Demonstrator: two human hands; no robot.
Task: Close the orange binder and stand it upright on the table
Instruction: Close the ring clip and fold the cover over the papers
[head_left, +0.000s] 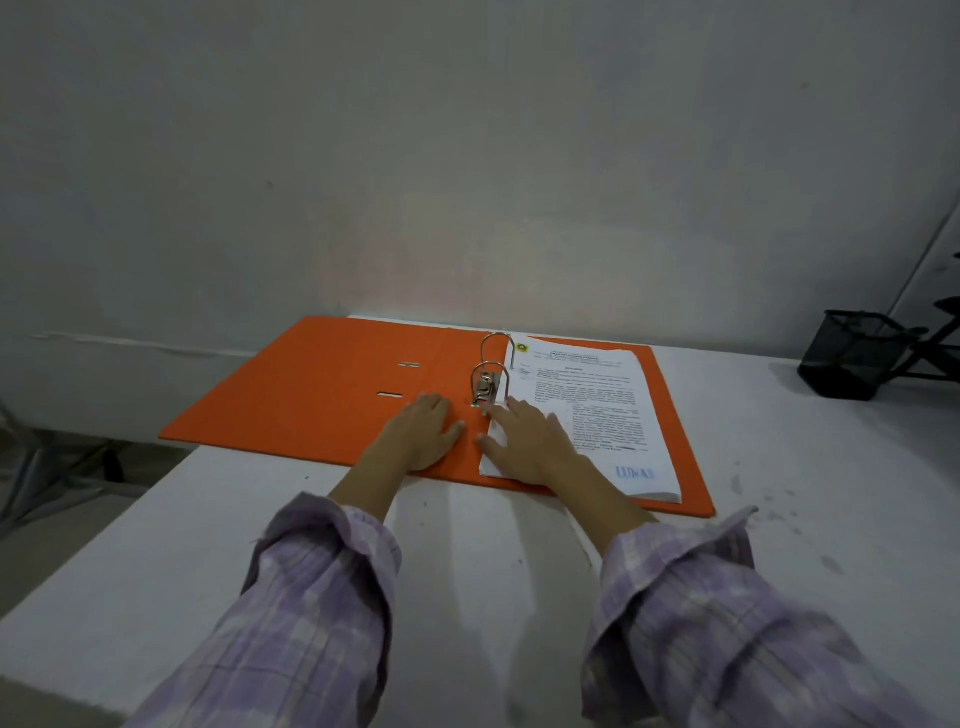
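**Both hands flat on the open binder**

The orange binder (322, 384) lies wide open and flat on the white table (467, 571), its left cover reaching past the table's left edge. My left hand (421, 436) rests palm down on the bare orange spine area, fingers together and stretched out, gripping nothing. My right hand (530, 441) lies flat on the stack of printed pages (597, 395) on the right cover, fingers loosely spread, the fingertips near the inner edge of the paper just beside the metal rings (491, 364). The rings stand upright between my two hands and look closed. Both my sleeves (322, 597) are lilac plaid. A black mesh cup (852, 353) sits well apart at the table's far right, against the grey wall (467, 156).
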